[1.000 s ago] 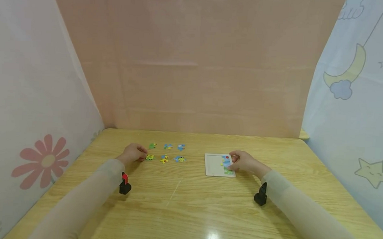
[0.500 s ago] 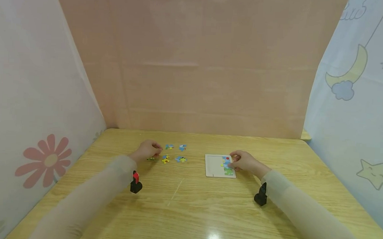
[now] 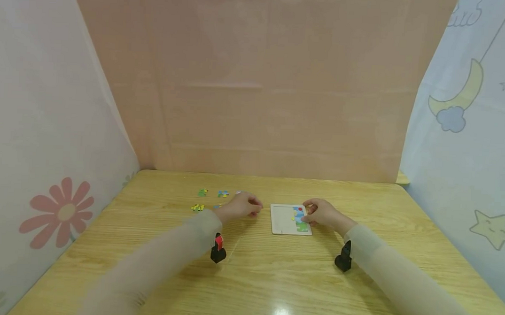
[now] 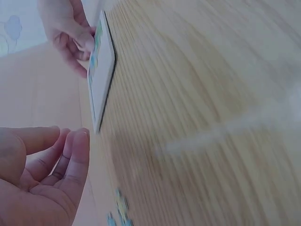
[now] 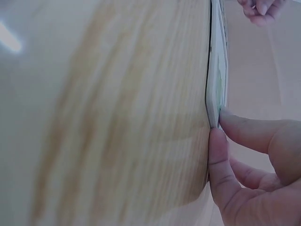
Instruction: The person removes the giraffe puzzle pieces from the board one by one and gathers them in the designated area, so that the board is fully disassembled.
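Observation:
My right hand [image 3: 324, 212] pinches the right edge of a white square puzzle board [image 3: 281, 220], thumb on top and fingers at its side. Blue and green puzzle pieces fill a column along the board's right side; the other part is bare white. Just left of the board, my left hand [image 3: 244, 205] hovers over the table, fingers loosely curled and thumb near the fingertips. Nothing shows between them in the left wrist view. Behind and beside this hand lie loose pieces: a green one [image 3: 202, 192], a blue one [image 3: 223, 194] and a yellow-green one [image 3: 197, 207]. The hand partly hides others.
Everything lies on a wooden table [image 3: 247, 279]. A brown cloth backdrop [image 3: 256, 82] hangs behind it, with patterned curtains on both sides. A black wrist mount [image 3: 218, 250] sits on the left wrist, another mount [image 3: 343, 256] on the right.
My left hand has moved right, from the leftmost loose pieces across the group toward the board. The loose pieces that show keep their places. My right hand stays at the board's edge.

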The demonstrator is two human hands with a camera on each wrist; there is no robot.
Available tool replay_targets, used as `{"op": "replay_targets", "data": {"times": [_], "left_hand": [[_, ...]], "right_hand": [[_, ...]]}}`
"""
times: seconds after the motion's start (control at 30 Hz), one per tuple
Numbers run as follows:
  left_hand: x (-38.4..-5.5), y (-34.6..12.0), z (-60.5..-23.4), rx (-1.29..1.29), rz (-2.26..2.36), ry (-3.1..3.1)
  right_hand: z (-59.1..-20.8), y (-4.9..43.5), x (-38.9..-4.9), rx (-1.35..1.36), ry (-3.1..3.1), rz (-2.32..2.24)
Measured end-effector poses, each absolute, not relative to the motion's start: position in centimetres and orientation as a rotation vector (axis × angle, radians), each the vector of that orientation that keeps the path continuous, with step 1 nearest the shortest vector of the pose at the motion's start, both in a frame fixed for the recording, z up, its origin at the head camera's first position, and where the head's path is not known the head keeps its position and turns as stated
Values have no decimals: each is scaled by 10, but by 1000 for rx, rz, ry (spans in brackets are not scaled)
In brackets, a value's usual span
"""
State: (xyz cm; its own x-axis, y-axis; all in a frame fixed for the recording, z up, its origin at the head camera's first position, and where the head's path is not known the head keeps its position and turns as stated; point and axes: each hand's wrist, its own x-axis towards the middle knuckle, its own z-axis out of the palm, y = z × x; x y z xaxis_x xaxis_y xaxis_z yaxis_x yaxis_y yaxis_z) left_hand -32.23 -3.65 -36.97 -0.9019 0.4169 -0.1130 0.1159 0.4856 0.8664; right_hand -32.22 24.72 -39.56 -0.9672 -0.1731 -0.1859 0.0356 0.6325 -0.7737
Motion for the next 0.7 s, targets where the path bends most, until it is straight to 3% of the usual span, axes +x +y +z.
{"op": "replay_targets", "data": {"times": [0.7], "left_hand": [[-337,29,-385,332,1484,2307]], "right_hand": [[-395,244,-322,-102,2590,-1267]]}}
